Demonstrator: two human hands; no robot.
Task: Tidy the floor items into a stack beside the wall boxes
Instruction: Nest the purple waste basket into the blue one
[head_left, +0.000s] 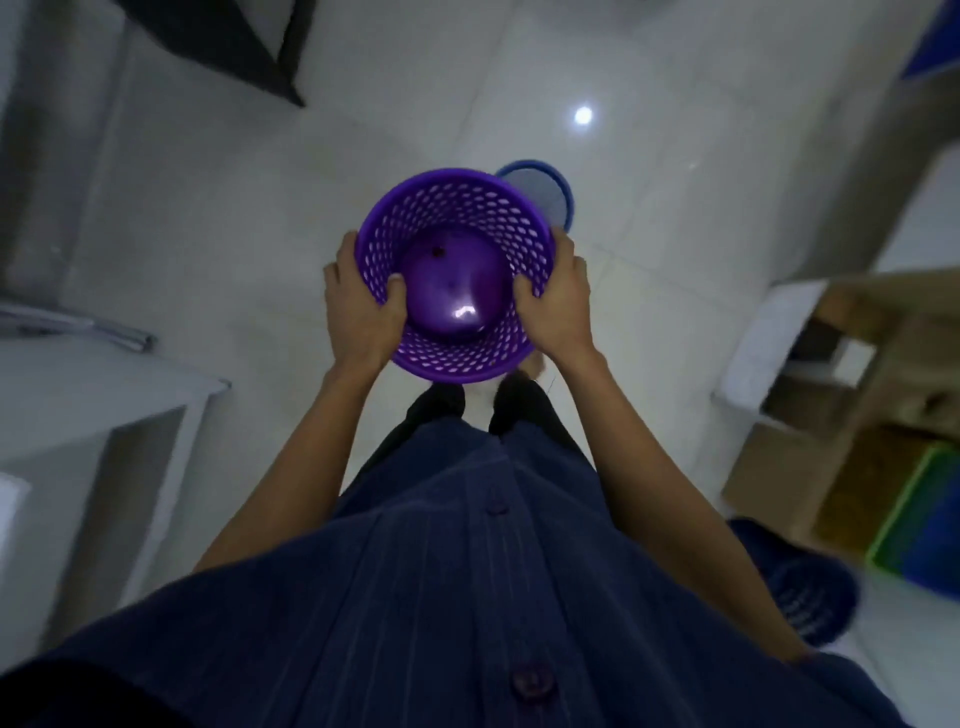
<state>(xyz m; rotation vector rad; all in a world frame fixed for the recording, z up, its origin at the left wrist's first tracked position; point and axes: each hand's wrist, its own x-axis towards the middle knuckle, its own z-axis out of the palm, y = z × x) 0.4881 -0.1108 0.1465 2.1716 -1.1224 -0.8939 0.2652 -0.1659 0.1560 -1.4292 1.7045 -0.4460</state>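
Blue basket (800, 587): blurred, on floor just beside boxes (774, 467); probably the start of the stack.
Left hand (363, 306), right hand (558, 306): each grasps the purple basket (452, 208) at its rim, thumbs inside.
Purple basket: carried upright, mid-room, off the floor; not yet stacked.
Blue bin (550, 192): on floor beyond, partly hidden; uncollected.
Progress: judged partway.

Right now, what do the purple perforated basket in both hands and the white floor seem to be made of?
Purple perforated basket: probably moulded plastic, semi-glossy; uniform oval holes, highlight on its solid base. White floor: glazed tile, likely ceramic; grout lines, mirrored lamp spot.
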